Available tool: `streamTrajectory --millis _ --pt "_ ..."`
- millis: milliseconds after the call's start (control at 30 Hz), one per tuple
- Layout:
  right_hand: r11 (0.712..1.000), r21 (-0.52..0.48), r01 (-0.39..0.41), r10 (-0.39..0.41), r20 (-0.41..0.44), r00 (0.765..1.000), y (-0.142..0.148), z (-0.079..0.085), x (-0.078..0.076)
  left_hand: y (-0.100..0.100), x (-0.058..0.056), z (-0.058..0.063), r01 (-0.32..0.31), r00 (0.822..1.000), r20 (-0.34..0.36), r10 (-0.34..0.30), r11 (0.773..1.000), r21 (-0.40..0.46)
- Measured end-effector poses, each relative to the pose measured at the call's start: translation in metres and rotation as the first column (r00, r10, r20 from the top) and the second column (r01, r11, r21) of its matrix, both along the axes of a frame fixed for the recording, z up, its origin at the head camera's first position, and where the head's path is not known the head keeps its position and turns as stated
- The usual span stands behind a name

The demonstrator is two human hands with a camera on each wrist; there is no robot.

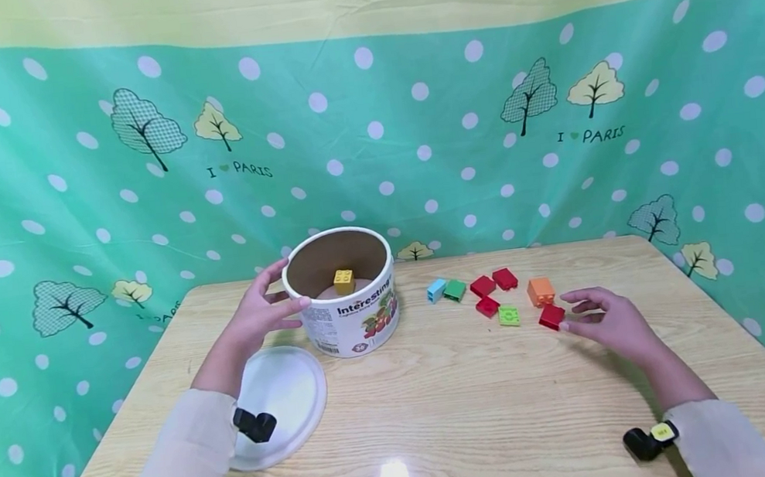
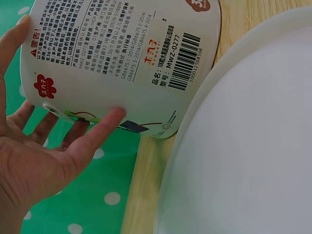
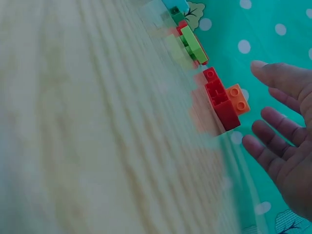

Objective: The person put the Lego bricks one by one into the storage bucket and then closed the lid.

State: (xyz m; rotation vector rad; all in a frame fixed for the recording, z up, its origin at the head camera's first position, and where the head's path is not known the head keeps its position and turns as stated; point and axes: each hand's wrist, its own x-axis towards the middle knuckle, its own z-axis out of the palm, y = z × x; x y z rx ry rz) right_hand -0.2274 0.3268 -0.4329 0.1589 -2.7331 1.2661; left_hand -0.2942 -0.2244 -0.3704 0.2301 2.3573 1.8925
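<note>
At the left of the head view stands a white printed bucket (image 1: 356, 323) with a yellow brick (image 1: 343, 281) inside. My left hand (image 1: 257, 311) touches its left side with spread fingers, the thumb on the printed wall and a finger at the rim. The left wrist view shows that thumb against the bucket (image 2: 112, 58) and the other fingers alongside. On the right, my right hand (image 1: 611, 321) reaches toward a red brick (image 1: 552, 318), fingertips beside it and fingers apart. An orange brick (image 1: 540, 292) sits just behind it. The right wrist view shows the red brick (image 3: 226, 113) beyond the fingertips.
A white round lid (image 1: 281, 404) lies under my left forearm. Right of the bucket are a light blue brick (image 1: 436, 289), a green brick (image 1: 454, 290), several red bricks (image 1: 482, 285) and a lime green brick (image 1: 509, 315). A dotted curtain (image 1: 374, 154) hangs behind the table.
</note>
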Motion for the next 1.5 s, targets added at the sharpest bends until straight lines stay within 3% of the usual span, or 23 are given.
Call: streamTrajectory --millis 267,800,1200,1500 --pt "1.000 0.006 0.005 -0.005 0.091 0.996 -0.002 -0.007 -0.010 -0.001 -0.001 -0.001 0.000 1.000 0.002 0.000 1.000 0.000" --pt "0.996 0.084 0.001 -0.009 0.093 0.996 -0.002 -0.017 -0.021 0.000 0.000 -0.002 -0.002 1.000 -0.002 0.002 1.000 -0.002" --pt "0.998 0.063 -0.012 0.008 0.061 0.998 0.002 -0.002 -0.013 0.002 0.000 -0.001 -0.002 1.000 -0.005 0.002 1.000 0.023" --pt "0.998 0.029 -0.057 0.058 -0.020 0.998 -0.005 0.010 -0.002 0.000 0.002 -0.003 0.001 1.000 0.001 -0.001 1.000 0.005"
